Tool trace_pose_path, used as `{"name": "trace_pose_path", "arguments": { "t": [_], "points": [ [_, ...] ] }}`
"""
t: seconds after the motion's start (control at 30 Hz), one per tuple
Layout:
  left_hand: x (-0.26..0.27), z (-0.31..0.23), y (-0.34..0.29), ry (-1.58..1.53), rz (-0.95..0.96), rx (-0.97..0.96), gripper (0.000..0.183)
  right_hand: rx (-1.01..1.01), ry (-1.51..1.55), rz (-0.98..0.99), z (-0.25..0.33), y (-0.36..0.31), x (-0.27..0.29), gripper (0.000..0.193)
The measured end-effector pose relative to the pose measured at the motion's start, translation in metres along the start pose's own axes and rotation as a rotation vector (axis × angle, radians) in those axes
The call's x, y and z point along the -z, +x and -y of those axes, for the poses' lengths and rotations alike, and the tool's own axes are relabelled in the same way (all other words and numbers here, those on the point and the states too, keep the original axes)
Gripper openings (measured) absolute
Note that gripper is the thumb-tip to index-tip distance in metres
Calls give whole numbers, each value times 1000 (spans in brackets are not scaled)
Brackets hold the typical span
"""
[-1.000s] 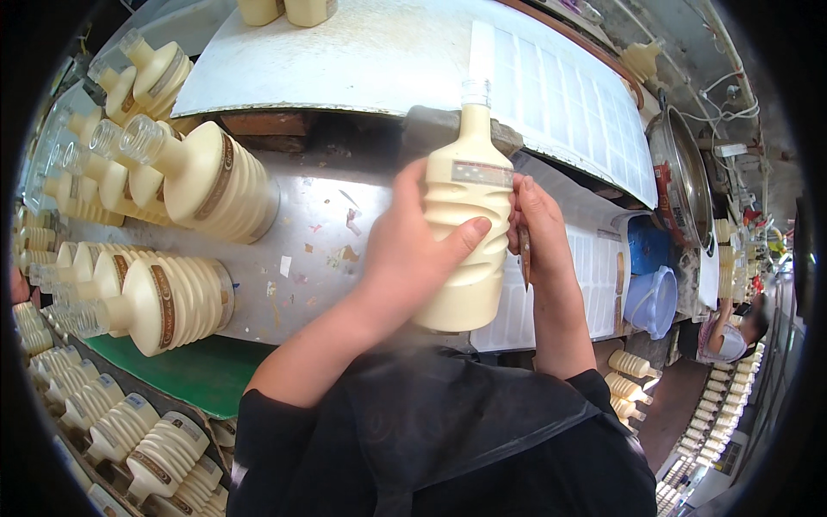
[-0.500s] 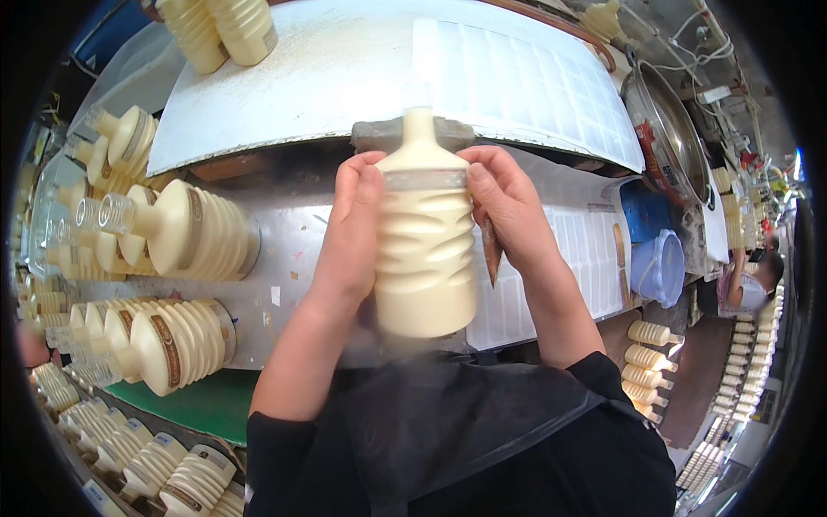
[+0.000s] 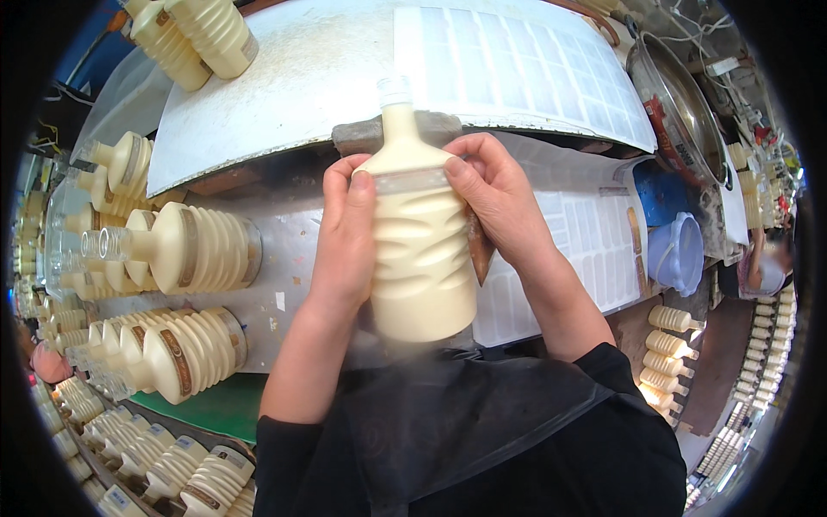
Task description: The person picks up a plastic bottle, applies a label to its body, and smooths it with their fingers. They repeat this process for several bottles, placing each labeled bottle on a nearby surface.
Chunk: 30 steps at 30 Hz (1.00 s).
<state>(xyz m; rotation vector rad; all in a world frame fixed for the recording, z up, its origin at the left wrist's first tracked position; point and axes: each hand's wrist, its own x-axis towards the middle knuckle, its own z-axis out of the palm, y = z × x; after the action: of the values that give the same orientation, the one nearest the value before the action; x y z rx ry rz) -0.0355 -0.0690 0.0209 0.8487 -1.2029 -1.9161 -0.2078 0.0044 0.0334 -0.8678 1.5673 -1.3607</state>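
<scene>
Bottle: held between both hands over the bench, neck pointing away, just above or on the block; I cannot tell whether they touch.
Left hand: fingers clamped on the bottle's left side, thumb at the band.
Right hand: fingers clamped on the bottle's right shoulder, tool tucked beneath.
Crooked band: possible, if the thumbs press unevenly.
Scratch: possible, from the tool's point so near the bottle's side.
Slip: possible, if the fingers lose hold high up, leaving the base unsupported.
Count: one held bottle, one tool, one block, one bucket, one pan, two sheets, two far bottles; left-hand rows overlap too much to count.
</scene>
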Motion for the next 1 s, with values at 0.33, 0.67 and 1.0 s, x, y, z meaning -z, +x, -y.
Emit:
{"name": "trace_pose_path", "arguments": {
  "t": [0.33, 0.67, 1.0],
  "points": [
    [-1, 1, 1, 7, -18, -9, 36, -20, 84, 31, -2, -2, -1, 27],
    [-1, 1, 0, -12, -7, -5, 33, -54, 135, -4, 0, -3, -2, 29],
    [-4, -6, -1, 51, -28, 13, 38, -112, 321, -138, 28, 9, 25, 33]
  ]
}}
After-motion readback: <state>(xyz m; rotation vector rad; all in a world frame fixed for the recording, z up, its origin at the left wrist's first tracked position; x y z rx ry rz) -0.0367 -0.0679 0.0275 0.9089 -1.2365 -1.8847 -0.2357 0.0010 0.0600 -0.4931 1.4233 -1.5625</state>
